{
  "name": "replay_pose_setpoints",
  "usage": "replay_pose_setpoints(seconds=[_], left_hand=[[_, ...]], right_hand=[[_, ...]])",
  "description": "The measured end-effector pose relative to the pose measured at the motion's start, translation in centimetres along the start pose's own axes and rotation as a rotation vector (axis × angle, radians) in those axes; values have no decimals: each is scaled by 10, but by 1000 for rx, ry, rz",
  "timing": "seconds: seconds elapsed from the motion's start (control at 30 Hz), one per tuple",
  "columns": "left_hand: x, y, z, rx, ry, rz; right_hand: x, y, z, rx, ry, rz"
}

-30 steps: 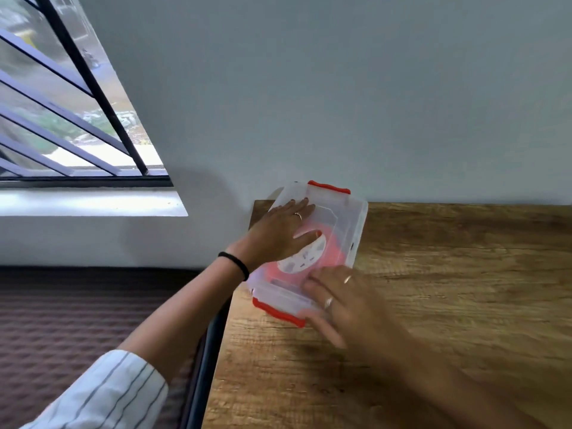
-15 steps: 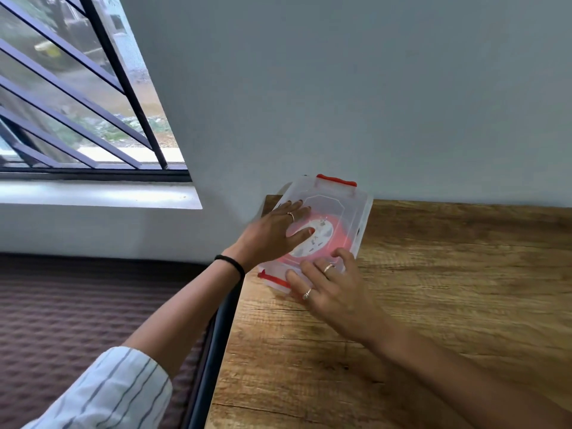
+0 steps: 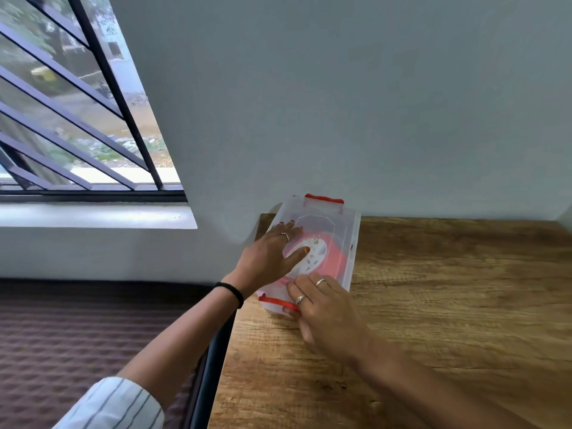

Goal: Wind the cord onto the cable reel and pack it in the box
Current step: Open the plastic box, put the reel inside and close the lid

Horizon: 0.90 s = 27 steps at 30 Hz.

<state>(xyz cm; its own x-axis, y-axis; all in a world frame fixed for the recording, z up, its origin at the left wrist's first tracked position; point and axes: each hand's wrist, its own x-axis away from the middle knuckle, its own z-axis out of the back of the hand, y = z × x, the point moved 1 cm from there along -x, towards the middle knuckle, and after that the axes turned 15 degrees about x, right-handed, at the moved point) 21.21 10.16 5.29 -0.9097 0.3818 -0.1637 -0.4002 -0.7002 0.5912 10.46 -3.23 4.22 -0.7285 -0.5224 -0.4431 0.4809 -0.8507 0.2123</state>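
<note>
Both hands lie flat and open on the clear box (image 3: 346,230) (reel (image 3: 325,255) inside): left hand (image 3: 272,255) on top, right hand (image 3: 325,308) at the near red latch (image 3: 275,301), on the bench (image 3: 448,305).

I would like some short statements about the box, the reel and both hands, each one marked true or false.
1. The lid is on the box. True.
2. The cable reel lies on the table beside the box. False: it is inside the box.
3. The left hand rests flat on the lid. True.
4. The right hand is at the far red latch. False: it is at the near latch.
</note>
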Motion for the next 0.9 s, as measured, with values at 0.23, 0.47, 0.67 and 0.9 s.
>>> replay_pose_setpoints(seconds=[0.23, 0.47, 0.67, 0.9], left_hand=[[5, 7, -2, 5, 30, 17], [7, 9, -10, 58, 22, 64], [3, 20, -10, 81, -77, 137], [-20, 53, 23, 9, -405, 307]], right_hand=[[-21, 18, 5, -349, -7, -282], [-11, 37, 6, -359, -45, -116], [-4, 86, 4, -364, -89, -122], [-15, 153, 34, -355, -45, -158]])
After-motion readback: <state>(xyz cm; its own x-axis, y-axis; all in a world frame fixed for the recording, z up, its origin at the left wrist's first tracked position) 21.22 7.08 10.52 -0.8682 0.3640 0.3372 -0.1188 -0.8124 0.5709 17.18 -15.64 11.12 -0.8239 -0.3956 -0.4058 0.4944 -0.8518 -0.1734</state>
